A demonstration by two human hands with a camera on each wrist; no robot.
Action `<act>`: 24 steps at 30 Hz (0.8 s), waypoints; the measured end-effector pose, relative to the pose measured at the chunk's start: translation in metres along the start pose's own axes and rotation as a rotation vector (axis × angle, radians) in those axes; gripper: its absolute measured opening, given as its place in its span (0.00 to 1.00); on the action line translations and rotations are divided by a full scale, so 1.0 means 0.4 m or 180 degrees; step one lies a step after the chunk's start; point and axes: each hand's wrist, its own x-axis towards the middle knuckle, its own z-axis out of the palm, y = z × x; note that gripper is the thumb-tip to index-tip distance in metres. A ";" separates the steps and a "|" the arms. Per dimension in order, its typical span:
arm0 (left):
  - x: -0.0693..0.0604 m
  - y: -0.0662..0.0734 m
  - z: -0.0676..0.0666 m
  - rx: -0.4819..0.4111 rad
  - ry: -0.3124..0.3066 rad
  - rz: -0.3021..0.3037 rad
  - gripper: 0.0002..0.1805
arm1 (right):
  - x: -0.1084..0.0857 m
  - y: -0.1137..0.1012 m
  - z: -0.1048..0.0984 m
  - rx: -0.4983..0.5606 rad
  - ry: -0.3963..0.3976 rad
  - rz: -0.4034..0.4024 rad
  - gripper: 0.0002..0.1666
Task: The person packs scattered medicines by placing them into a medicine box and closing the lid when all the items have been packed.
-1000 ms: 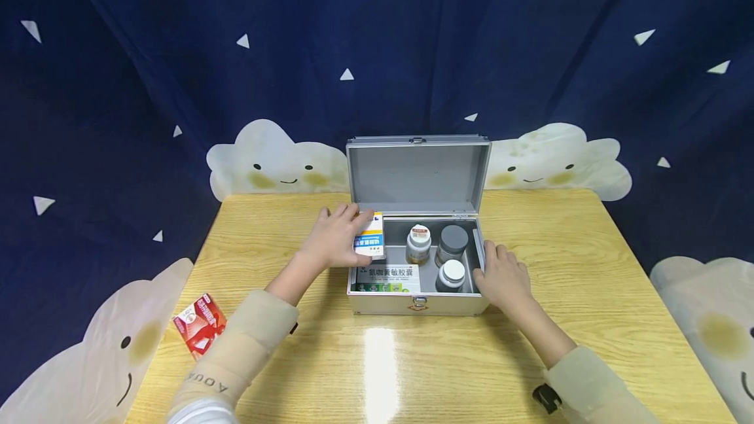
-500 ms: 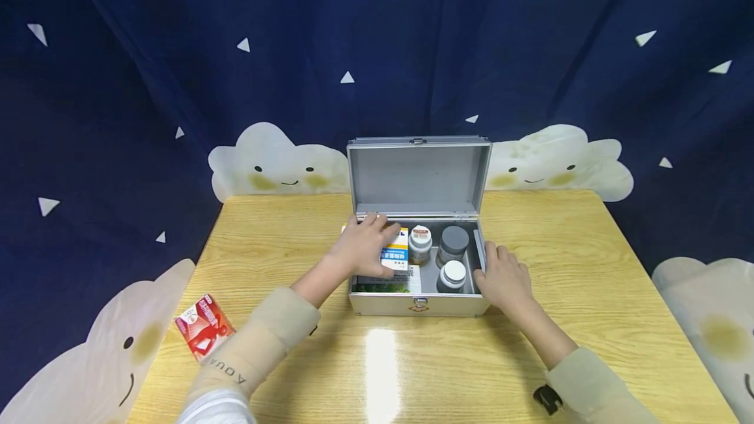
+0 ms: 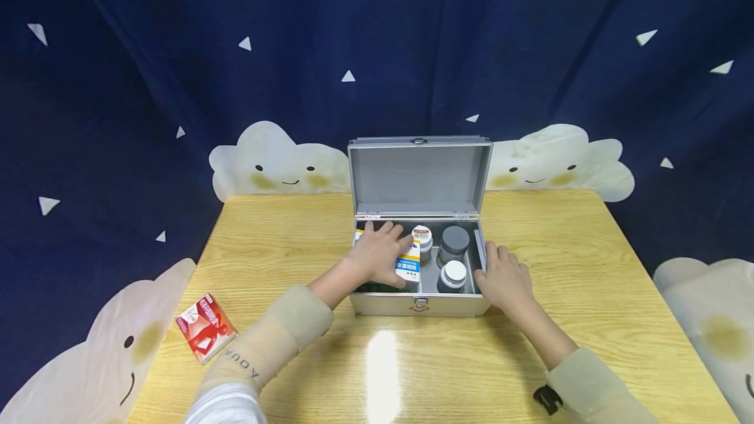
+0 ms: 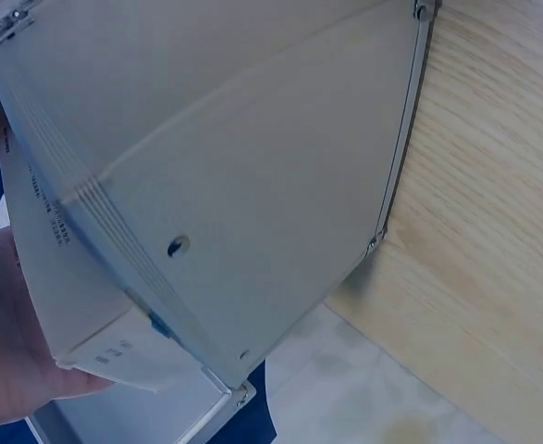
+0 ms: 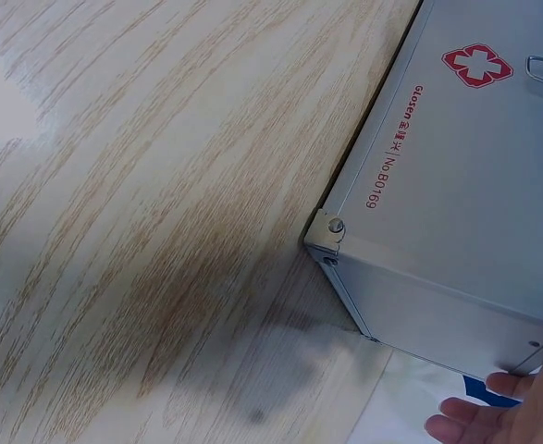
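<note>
My left hand (image 3: 379,255) holds a white, blue and yellow medicine box (image 3: 411,264) over the left part of the metal first-aid case (image 3: 383,305). In the left wrist view that box (image 4: 72,268) sits between thumb and fingers, tilted beside the case wall (image 4: 252,185). Beneath my left hand, a white-and-green medicine box is almost entirely hidden. My right hand (image 3: 503,278) rests at the case's right rim, its fingers (image 5: 465,412) loosely extended by the outer side. Inside stand a red-labelled white bottle (image 3: 421,235), a grey-lidded jar (image 3: 454,246) and a white-capped bottle (image 3: 452,275).
The case lid (image 3: 421,182) stands raised at the back. A red medicine box (image 3: 206,328) lies on the wooden table (image 3: 459,371) at the left, close to my left sleeve (image 3: 271,342). Behind the table hangs a dark blue curtain (image 3: 400,38).
My left hand has carried the white, blue and yellow box rightward and toward me, up against the bottles. It now covers the white-and-green box. The right hand has stayed put.
</note>
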 end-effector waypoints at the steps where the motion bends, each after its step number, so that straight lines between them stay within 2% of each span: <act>1: 0.002 0.003 0.000 0.0015 -0.0011 0.0005 0.47 | 0.001 0.000 0.000 0.0002 0.0005 -0.0004 0.36; 10: 0.020 0.021 0.009 0.0046 -0.0089 0.0002 0.49 | 0.001 0.001 -0.001 0.0001 0.0027 -0.0009 0.35; 17: 0.020 0.028 0.014 0.0129 -0.0075 -0.0039 0.49 | -0.001 0.000 0.000 0.0017 0.0048 -0.0013 0.35; 24: 0.023 0.034 0.022 0.0026 -0.0070 -0.0080 0.49 | -0.002 -0.002 -0.002 0.0005 0.0016 -0.0002 0.36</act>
